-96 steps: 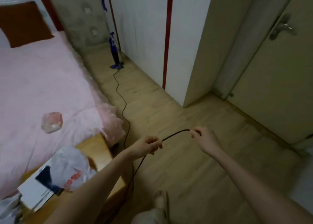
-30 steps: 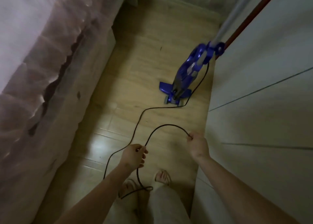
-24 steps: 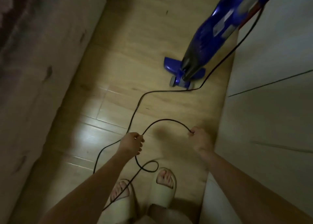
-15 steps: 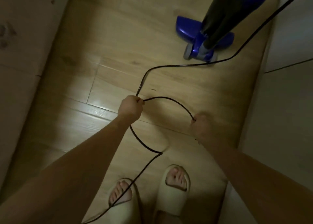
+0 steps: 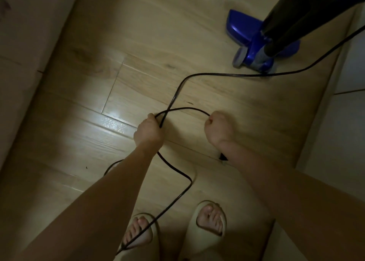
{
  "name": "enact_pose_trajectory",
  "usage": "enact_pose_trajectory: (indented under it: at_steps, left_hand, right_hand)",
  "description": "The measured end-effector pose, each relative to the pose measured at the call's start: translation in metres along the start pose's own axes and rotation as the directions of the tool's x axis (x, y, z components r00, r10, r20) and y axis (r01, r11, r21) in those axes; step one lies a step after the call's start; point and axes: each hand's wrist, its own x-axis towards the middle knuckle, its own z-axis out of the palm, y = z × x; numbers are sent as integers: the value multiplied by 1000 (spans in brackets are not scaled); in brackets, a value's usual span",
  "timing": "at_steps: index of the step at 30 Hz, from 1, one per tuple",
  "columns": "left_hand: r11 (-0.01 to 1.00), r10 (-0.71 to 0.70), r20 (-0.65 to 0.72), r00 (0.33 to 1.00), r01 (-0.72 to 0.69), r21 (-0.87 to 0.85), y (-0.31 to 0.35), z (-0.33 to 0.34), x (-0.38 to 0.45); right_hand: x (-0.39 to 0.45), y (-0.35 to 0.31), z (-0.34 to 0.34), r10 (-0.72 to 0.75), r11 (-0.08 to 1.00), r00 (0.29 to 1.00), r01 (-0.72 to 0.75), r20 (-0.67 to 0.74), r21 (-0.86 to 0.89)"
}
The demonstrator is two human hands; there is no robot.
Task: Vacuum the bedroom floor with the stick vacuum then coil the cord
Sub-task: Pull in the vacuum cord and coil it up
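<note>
Since half a second ago both hands sit closer together and the cord arc between them is tighter; a second strand now crosses over it at the left fist.

Hidden or unclear: stick vacuum (image 5: 254, 49) cut off at the top right, only its blue floor head and dark lower body in frame. Where the cord (image 5: 227, 75) joins the vacuum lies out of frame at the right edge. A small dark piece shows just under the right wrist, too dim to identify. Lighting poor overall; one bright glare patch on the boards left of the hands.

Count: one vacuum, one cord, two hands, two feet in pale slippers (image 5: 209, 229).

Left hand (image 5: 148, 132) curled round the cord, strands entering at the top of the fist and one leaving below the wrist. Right hand (image 5: 219, 128) a closed fist gripping the other end of the arc. Below the left hand the cord loops down and runs over the left slipper to the bottom edge.

Room: wooden floor (image 5: 138, 33) forms a lane, bounded left by a pale bed side (image 5: 25, 33) and right by a pale cabinet front (image 5: 339, 132). Vacuum head stands on the boards near the cabinet, well apart from the hands.
</note>
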Motion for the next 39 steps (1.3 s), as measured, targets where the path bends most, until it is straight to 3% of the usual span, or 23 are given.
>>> enact_pose_trajectory:
  at_steps: [5,9,13,16,18,22,24,28,33,36,39]
  left_hand:
    - [964,86,200,976,-30,-265,-8,-3,6]
    - [876,131,150,980,-44,-481,-18,-23,-5]
    - [946,137,-107,985,-162,-280,-32,-63,-21]
    - [964,182,-138,974,-204,-170,-32,-104,-40]
    - [936,221,-97,970,-239,-257,-25,-136,-59]
    - [751,272,32,962,-191,-632,-1,-210,-125]
    - [721,343,74,937,-212,-659,10,-248,-169]
    - [688,389,41,920,-261,-678,32,-334,-245]
    - [651,237,-76,969,-216,-728,58,-444,-321]
    - [664,131,-165,978,-210,-717,76,-499,-367]
    - [685,125,-219,968,-243,-687,99,-541,-408]
  right_hand:
    - [12,-42,3,-181,975,983,184,-35,129]
    - [26,-87,10,-140,944,988,152,-61,294]
    - [-5,-99,3,-415,909,903,415,-114,-30]
    - [-41,-106,-21,-583,805,812,579,8,-129]
    - [-65,-114,-46,-599,783,791,611,128,-113]
    - [-120,-139,-116,-617,749,750,653,239,-113]
    - [-154,-156,-157,-585,754,750,643,308,-134]
    - [-235,-184,-238,-441,872,820,488,364,-44]
    - [-340,-208,-328,-359,930,895,321,263,178]
    - [-403,-206,-375,-289,908,934,196,213,371]
    - [-462,-203,-413,-274,852,946,155,175,501]
